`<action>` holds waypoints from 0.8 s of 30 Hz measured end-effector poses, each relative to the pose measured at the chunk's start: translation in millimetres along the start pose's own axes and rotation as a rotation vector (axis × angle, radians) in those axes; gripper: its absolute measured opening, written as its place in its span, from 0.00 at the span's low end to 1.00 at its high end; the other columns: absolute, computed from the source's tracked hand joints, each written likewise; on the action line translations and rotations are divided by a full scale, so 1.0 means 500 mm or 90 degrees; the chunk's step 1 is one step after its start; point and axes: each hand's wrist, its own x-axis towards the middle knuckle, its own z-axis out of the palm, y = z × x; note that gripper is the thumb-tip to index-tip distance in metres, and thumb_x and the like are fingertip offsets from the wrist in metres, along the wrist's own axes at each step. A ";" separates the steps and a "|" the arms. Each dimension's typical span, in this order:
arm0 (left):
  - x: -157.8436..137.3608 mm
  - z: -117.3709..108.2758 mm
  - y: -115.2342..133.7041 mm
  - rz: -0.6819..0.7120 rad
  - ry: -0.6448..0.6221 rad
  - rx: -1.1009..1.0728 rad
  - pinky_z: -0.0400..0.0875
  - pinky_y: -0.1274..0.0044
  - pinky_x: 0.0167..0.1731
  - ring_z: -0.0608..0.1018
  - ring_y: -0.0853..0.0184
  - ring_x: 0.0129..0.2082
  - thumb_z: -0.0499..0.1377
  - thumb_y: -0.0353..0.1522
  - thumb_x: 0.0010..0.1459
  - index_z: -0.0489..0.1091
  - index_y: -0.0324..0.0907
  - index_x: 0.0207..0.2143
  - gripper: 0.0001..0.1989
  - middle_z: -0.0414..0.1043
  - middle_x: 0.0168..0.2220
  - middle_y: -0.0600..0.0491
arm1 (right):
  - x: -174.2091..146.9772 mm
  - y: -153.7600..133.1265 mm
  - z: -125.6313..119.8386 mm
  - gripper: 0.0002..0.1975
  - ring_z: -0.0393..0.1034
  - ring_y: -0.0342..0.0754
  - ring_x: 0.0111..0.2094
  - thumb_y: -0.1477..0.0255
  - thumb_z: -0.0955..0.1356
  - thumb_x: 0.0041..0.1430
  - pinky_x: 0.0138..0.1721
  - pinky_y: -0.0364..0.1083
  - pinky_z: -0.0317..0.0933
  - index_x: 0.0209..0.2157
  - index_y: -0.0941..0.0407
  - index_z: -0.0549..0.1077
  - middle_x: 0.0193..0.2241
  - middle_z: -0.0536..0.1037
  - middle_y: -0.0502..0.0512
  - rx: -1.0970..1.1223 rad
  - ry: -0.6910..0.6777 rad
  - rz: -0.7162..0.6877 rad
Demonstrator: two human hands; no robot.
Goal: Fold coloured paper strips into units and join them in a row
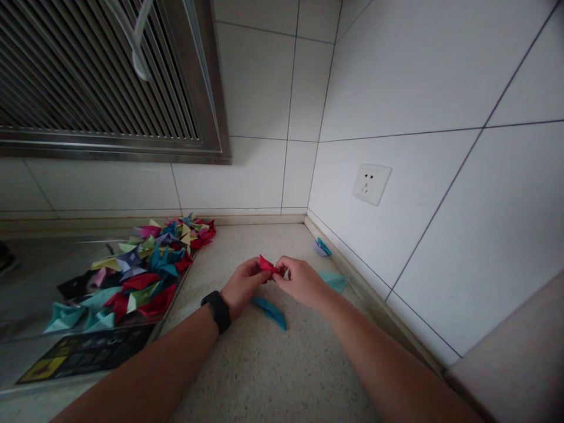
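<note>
A small red folded paper [267,265] is pinched between the fingertips of both hands, above the speckled counter [264,376]. My left hand [247,282], with a black watch on its wrist, grips the paper's left side. On the other side, the thumb and fingers of my right hand [299,279] close on its right end. Just below my hands lies a blue folded paper boat [272,312], long and narrow. Part of a light teal paper [335,281] shows beyond my right wrist; the rest is hidden by the arm.
Many coloured origami pieces [141,279] are heaped on the glass stove top [26,317] at the left. A small blue and purple folded piece [322,247] lies by the right wall. A wall socket [372,184] and a range hood [176,150] are above.
</note>
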 end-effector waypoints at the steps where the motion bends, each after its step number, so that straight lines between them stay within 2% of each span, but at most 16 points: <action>1: 0.000 0.000 0.000 -0.001 0.003 0.001 0.65 0.76 0.37 0.73 0.68 0.34 0.60 0.34 0.55 0.69 0.38 0.33 0.07 0.72 0.33 0.51 | 0.000 0.001 0.000 0.05 0.64 0.41 0.25 0.69 0.67 0.56 0.25 0.40 0.51 0.33 0.54 0.73 0.27 0.75 0.50 0.001 0.001 0.001; 10: -0.003 -0.005 -0.004 -0.022 0.046 0.041 0.64 0.78 0.33 0.71 0.68 0.32 0.58 0.40 0.56 0.71 0.40 0.36 0.12 0.72 0.34 0.51 | -0.003 0.009 0.002 0.05 0.68 0.43 0.26 0.67 0.66 0.58 0.26 0.40 0.54 0.34 0.54 0.72 0.27 0.77 0.51 0.046 -0.009 0.029; 15: -0.003 -0.003 -0.002 -0.015 0.037 0.035 0.63 0.78 0.32 0.70 0.69 0.31 0.59 0.38 0.56 0.71 0.39 0.35 0.11 0.72 0.33 0.51 | -0.005 0.007 0.002 0.05 0.70 0.43 0.25 0.68 0.66 0.59 0.26 0.40 0.56 0.35 0.53 0.72 0.25 0.78 0.51 0.098 -0.034 0.055; 24: -0.007 0.001 0.013 -0.042 0.012 0.015 0.61 0.79 0.28 0.68 0.72 0.26 0.59 0.38 0.56 0.72 0.39 0.34 0.11 0.72 0.30 0.52 | -0.002 0.004 -0.005 0.06 0.72 0.42 0.26 0.67 0.64 0.61 0.26 0.39 0.58 0.36 0.54 0.70 0.26 0.78 0.50 0.182 -0.079 0.047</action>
